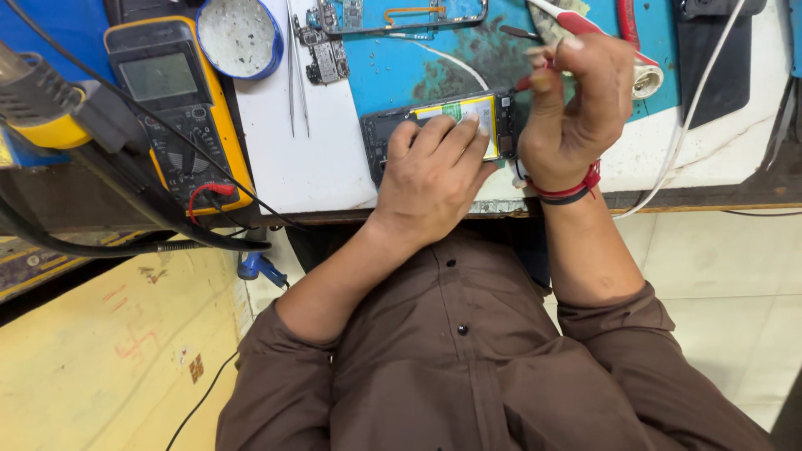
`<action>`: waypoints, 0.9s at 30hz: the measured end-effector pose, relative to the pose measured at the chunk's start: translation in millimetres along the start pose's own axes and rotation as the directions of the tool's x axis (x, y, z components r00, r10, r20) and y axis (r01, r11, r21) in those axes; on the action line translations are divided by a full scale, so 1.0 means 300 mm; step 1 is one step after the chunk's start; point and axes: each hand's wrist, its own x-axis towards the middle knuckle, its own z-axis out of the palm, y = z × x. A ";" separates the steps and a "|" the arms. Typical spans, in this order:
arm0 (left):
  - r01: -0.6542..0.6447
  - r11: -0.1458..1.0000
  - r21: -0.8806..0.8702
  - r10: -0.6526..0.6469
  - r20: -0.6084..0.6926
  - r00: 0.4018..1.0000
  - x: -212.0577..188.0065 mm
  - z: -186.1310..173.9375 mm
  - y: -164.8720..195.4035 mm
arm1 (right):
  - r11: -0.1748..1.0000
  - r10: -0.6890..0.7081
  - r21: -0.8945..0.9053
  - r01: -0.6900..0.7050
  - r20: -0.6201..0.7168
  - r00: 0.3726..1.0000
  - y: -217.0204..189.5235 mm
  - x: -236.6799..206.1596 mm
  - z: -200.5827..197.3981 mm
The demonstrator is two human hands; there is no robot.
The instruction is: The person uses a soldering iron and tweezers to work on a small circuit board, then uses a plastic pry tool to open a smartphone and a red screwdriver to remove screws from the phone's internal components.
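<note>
- The opened phone [443,125] is laid flat on the white worktop [309,167], close to the near edge, with part of it resting on the blue mat [418,71].
- The left hand [434,171] is pressed palm-down on the phone; its fingers [455,134] are held together and extended flat over the yellow-labelled battery [476,113].
- The right hand [576,104] is raised just beside the right end of the phone, wrist turned upward. Its fingers are curled together and pinched on a thin red-handled tool [528,81]; the tool's tip cannot be made out.
- A red thread and a dark band [572,192] are worn on the right wrist.
- A pair of tweezers [296,75] is laid on the white worktop, left of the phone.
- A yellow multimeter [180,108] is placed further left, with a blue-rimmed round dish [241,38] just beside its top corner.
- A loose circuit board [326,54] and a phone frame [401,17] are placed on the mat beyond the phone.
- A white cable [693,117] is run across the worktop at the right.
</note>
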 end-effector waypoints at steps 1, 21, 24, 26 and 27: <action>0.010 1.000 -0.011 -0.010 0.013 1.000 0.003 0.004 0.008 | 0.991 0.073 0.112 -0.072 -0.007 0.997 0.004 -0.006 0.000; 0.036 0.998 0.050 -0.033 -0.057 0.998 -0.003 0.050 0.033 | 0.996 0.061 0.068 -0.062 0.016 0.998 0.032 -0.049 -0.008; 0.036 0.998 0.050 -0.033 -0.065 0.997 -0.003 0.051 0.031 | 0.992 0.077 0.102 -0.075 -0.011 0.997 0.031 -0.048 0.003; 0.036 0.998 0.045 -0.033 -0.067 0.997 -0.004 0.051 0.031 | 0.998 0.050 0.038 -0.049 -0.008 0.999 0.027 -0.045 0.005; 0.037 0.998 0.047 -0.034 -0.064 0.997 -0.005 0.050 0.032 | 0.999 0.038 0.033 -0.038 -0.002 0.999 0.024 -0.043 0.001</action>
